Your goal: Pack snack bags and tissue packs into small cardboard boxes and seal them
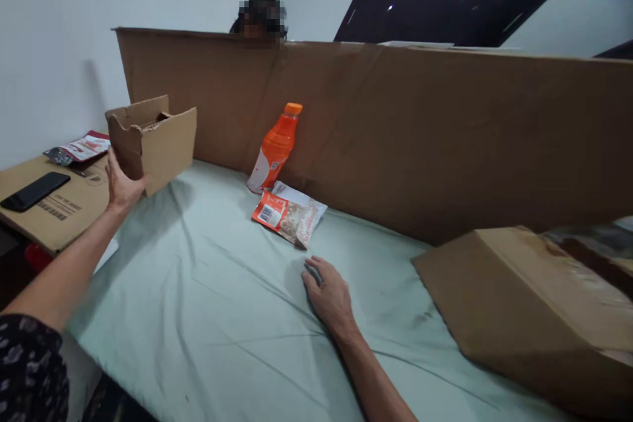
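Observation:
My left hand (121,186) grips the near lower corner of a small open cardboard box (157,142) at the left edge of the pale green sheet (208,303). The box is tilted, its flaps up. My right hand (330,293) rests palm down on the sheet, fingers curled and close together, holding nothing that I can see. Just beyond it lies an orange and white snack packet (289,214). Behind the packet an orange drink bottle (274,148) with an orange cap leans against a long cardboard wall (420,125).
A flat cardboard box (59,208) at the left carries a black phone (34,191) and red-and-white packets (82,147). A closed cardboard box (534,316) lies tilted at the right. Another person's head shows above the cardboard wall.

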`<action>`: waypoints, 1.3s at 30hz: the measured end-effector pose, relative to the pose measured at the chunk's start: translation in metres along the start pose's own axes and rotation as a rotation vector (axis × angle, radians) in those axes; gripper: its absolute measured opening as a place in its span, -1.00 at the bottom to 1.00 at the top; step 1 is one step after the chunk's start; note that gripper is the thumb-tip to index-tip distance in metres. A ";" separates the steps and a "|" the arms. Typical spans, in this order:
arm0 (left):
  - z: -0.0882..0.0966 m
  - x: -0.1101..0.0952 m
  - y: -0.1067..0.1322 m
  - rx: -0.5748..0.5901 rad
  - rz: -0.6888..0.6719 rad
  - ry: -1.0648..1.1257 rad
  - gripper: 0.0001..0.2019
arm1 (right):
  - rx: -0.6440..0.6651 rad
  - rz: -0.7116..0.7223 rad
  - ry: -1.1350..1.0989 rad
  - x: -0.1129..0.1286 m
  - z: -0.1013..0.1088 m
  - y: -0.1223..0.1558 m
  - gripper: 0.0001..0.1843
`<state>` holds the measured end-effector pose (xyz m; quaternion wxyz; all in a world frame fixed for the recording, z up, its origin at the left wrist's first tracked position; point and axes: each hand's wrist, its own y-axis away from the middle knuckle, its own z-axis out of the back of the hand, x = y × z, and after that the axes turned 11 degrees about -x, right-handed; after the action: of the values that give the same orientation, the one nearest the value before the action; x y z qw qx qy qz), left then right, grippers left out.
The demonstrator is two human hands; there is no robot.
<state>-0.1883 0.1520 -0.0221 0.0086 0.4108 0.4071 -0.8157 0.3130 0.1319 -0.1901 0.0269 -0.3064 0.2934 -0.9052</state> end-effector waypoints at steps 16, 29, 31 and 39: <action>-0.049 0.067 -0.083 -0.118 0.106 -0.226 -0.05 | 0.003 -0.006 -0.041 -0.007 0.009 0.003 -0.60; -0.073 -0.022 0.100 0.544 -0.216 -0.290 -0.30 | -0.012 -0.096 0.045 0.037 0.007 -0.025 -0.77; -0.077 -0.033 0.125 0.683 -0.336 -0.355 -0.31 | -0.053 -0.097 0.039 0.041 0.015 -0.031 -0.76; -0.071 -0.050 0.166 0.745 -0.536 -0.485 -0.40 | -0.477 -0.219 0.203 -0.013 0.178 -0.079 -0.34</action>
<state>-0.0503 0.0732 -0.1212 -0.2534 0.0664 0.1665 -0.9506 0.4353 0.1085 -0.0398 -0.1735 -0.2416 0.4647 -0.8340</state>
